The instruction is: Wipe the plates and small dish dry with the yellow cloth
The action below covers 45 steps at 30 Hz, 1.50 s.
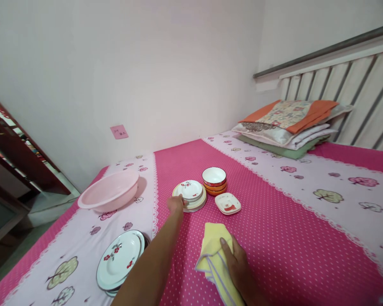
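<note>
Left hand: being placed at the near left edge of the small plate stack [192, 187], the left hand [175, 204] is being brought into contact with its rim; whether a plate is being gripped cannot be told, as the fingers are being partly hidden.
Right hand: the folded yellow cloth [214, 244] is being gripped by the right hand [238, 259], with the thumb being laid on top.
Bowls: being stacked, the bowls [215, 189] are being seen beyond the left hand, to its right, just beside the small plates.
Square dish: 1 red-marked square dish [227, 202] is being seen beyond the right hand, near the bowls.
Large plates: nearer than the left hand and to its left, the large plate stack [116, 257] is being partly covered by the left forearm.
Basin: the pink basin [108, 193] is being seen well left of the left hand.
Bedspread: all these are being borne by the pink bedspread [274, 229] below both hands.
</note>
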Each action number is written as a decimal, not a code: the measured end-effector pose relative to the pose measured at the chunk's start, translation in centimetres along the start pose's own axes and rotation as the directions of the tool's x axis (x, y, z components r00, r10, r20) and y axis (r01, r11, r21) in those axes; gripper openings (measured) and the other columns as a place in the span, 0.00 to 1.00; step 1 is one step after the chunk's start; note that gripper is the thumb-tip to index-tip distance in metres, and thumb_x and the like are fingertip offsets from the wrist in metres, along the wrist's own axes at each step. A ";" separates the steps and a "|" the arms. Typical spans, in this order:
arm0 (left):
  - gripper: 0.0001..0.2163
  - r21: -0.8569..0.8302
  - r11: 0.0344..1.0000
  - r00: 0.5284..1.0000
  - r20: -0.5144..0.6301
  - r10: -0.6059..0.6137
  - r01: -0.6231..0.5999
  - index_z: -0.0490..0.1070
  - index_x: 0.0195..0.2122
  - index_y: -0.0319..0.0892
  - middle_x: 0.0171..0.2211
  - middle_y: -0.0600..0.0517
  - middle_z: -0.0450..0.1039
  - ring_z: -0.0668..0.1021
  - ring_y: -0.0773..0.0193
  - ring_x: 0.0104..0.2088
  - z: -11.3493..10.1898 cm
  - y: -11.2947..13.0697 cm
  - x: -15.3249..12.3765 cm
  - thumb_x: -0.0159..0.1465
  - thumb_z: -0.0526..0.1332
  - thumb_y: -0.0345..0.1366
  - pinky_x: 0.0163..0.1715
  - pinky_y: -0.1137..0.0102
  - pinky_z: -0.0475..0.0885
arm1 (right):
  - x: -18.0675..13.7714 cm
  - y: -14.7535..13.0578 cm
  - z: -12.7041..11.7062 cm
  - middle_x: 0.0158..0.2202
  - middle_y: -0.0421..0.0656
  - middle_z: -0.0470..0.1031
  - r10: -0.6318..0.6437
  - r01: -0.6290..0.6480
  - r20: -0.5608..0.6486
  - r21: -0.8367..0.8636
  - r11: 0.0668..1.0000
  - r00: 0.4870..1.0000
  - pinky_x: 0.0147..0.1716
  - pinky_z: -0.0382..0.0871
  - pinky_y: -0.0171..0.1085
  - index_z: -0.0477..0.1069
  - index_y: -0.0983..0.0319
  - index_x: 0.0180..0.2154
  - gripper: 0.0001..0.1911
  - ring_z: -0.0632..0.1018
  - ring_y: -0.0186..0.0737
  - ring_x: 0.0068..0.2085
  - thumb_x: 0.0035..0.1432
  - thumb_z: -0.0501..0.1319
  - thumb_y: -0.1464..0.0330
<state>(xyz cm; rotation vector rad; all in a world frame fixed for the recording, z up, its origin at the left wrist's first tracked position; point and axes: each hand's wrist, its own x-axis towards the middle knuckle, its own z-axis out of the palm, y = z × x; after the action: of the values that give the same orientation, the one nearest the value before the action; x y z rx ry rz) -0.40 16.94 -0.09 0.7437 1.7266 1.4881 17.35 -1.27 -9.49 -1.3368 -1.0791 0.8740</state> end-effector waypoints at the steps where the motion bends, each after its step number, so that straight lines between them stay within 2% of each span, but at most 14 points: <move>1: 0.17 0.013 1.000 0.999 0.022 -0.025 0.025 0.72 0.57 0.41 0.55 0.44 0.75 0.80 0.55 0.48 -0.1 -0.2 -0.4 0.70 0.64 0.43 0.47 0.55 0.79 | 0.0 0.1 0.0 0.46 0.55 0.84 -0.002 0.002 -0.002 -0.004 1.000 1.000 0.50 0.77 0.47 0.77 0.62 0.45 0.25 0.84 0.57 0.49 0.63 0.58 0.47; 3: 0.15 0.029 0.998 0.996 0.073 -0.050 0.048 0.73 0.54 0.41 0.50 0.46 0.77 0.81 0.59 0.43 -0.5 -0.6 -1.7 0.71 0.64 0.43 0.42 0.59 0.80 | 0.0 0.4 0.1 0.46 0.55 0.84 0.000 0.000 0.000 -0.008 1.000 1.000 0.49 0.77 0.47 0.77 0.62 0.45 0.26 0.84 0.57 0.48 0.63 0.58 0.47; 5: 0.12 0.025 1.000 0.992 0.127 -0.014 0.011 0.74 0.47 0.39 0.40 0.50 0.78 0.79 0.64 0.34 -1.4 -1.3 -3.9 0.71 0.63 0.43 0.34 0.65 0.78 | 0.1 0.8 0.2 0.47 0.55 0.84 0.003 -0.003 0.007 -0.009 1.000 1.000 0.51 0.76 0.47 0.77 0.63 0.47 0.28 0.83 0.56 0.49 0.63 0.57 0.46; 7: 0.13 0.005 0.998 0.982 0.182 0.056 -0.058 0.73 0.35 0.39 0.27 0.54 0.74 0.74 0.67 0.24 -3.2 -2.4 -7.0 0.69 0.64 0.45 0.27 0.70 0.72 | 0.3 1.2 0.3 0.49 0.55 0.83 0.005 -0.005 0.013 -0.018 1.000 1.000 0.53 0.74 0.47 0.76 0.64 0.49 0.30 0.82 0.56 0.50 0.64 0.57 0.45; 9: 0.19 -0.020 0.992 0.968 0.216 0.130 -0.129 0.69 0.28 0.42 0.20 0.56 0.70 0.71 0.66 0.20 -6.0 -3.9 -10.4 0.64 0.66 0.52 0.23 0.70 0.67 | 0.4 1.5 0.4 0.47 0.54 0.83 0.002 -0.001 0.014 -0.031 1.000 1.000 0.52 0.73 0.47 0.76 0.63 0.48 0.29 0.82 0.55 0.49 0.64 0.57 0.45; 11: 0.23 -0.024 0.982 0.960 0.212 0.186 -0.185 0.67 0.24 0.44 0.18 0.56 0.67 0.69 0.65 0.19 -9.6 -5.9 -13.3 0.58 0.66 0.60 0.22 0.69 0.64 | 0.5 1.8 0.4 0.43 0.52 0.84 -0.018 0.018 0.003 -0.042 0.999 1.000 0.47 0.74 0.45 0.76 0.62 0.46 0.28 0.82 0.54 0.46 0.64 0.57 0.45; 13: 0.25 0.013 0.972 0.963 0.144 0.230 -0.234 0.67 0.23 0.45 0.17 0.56 0.65 0.67 0.65 0.20 -13.5 -8.2 -15.0 0.56 0.65 0.63 0.23 0.69 0.64 | 0.5 1.9 0.5 0.39 0.50 0.84 -0.048 0.047 -0.011 -0.049 0.998 0.999 0.42 0.73 0.44 0.76 0.61 0.43 0.27 0.82 0.53 0.41 0.63 0.57 0.44; 15: 0.24 0.196 0.919 0.938 0.026 0.345 -0.343 0.68 0.24 0.45 0.19 0.55 0.67 0.69 0.62 0.23 -17.0 -10.4 -15.6 0.61 0.61 0.62 0.27 0.68 0.65 | 0.6 1.9 0.4 0.35 0.49 0.83 -0.074 0.073 -0.021 -0.058 0.996 0.997 0.39 0.73 0.43 0.75 0.61 0.40 0.27 0.81 0.52 0.37 0.63 0.57 0.44; 18: 0.20 0.413 0.819 0.904 0.023 0.428 -0.398 0.68 0.27 0.47 0.21 0.54 0.71 0.73 0.59 0.25 -20.0 -13.0 -15.4 0.68 0.54 0.55 0.30 0.66 0.66 | 0.7 1.8 0.4 0.32 0.48 0.82 -0.096 0.093 -0.033 -0.067 0.993 0.995 0.37 0.71 0.43 0.74 0.60 0.37 0.27 0.80 0.51 0.35 0.61 0.57 0.43; 22: 0.14 0.543 0.696 0.858 0.097 0.505 -0.471 0.68 0.29 0.48 0.26 0.51 0.75 0.76 0.57 0.27 -20.1 -14.0 -15.1 0.70 0.51 0.46 0.33 0.65 0.66 | 0.8 1.6 0.4 0.30 0.47 0.81 -0.101 0.098 -0.042 -0.065 0.993 0.994 0.35 0.70 0.43 0.73 0.59 0.35 0.28 0.79 0.51 0.34 0.59 0.57 0.40; 26: 0.13 0.577 0.661 0.846 0.106 0.523 -0.481 0.66 0.30 0.48 0.27 0.49 0.75 0.76 0.56 0.29 -19.3 -14.0 -15.0 0.69 0.50 0.43 0.34 0.64 0.64 | 0.9 1.4 0.3 0.30 0.48 0.80 -0.107 0.103 -0.049 -0.079 0.992 0.993 0.35 0.69 0.44 0.72 0.59 0.34 0.29 0.78 0.51 0.34 0.59 0.56 0.40; 36: 0.12 0.659 0.597 0.848 0.121 0.516 -0.458 0.63 0.30 0.49 0.28 0.49 0.75 0.76 0.56 0.31 -19.2 -14.2 -14.5 0.71 0.48 0.39 0.35 0.64 0.63 | 0.8 1.4 0.2 0.31 0.48 0.80 -0.121 0.118 -0.021 -0.091 0.989 0.992 0.35 0.67 0.43 0.71 0.59 0.35 0.27 0.78 0.50 0.33 0.60 0.55 0.42; 45: 0.12 0.702 0.580 0.868 0.110 0.484 -0.413 0.68 0.34 0.46 0.33 0.45 0.79 0.79 0.54 0.34 -18.8 -14.6 -14.5 0.72 0.49 0.35 0.38 0.64 0.65 | 0.7 1.4 0.3 0.31 0.48 0.80 -0.091 0.088 -0.020 -0.098 0.991 0.996 0.37 0.69 0.44 0.70 0.58 0.33 0.26 0.79 0.52 0.34 0.57 0.55 0.41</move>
<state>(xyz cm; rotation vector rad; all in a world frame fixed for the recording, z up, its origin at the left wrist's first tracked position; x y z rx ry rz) -7.16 -7.84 -10.98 1.6536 2.3378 1.1128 17.39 -0.37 -10.80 -1.3648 -1.1665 0.7454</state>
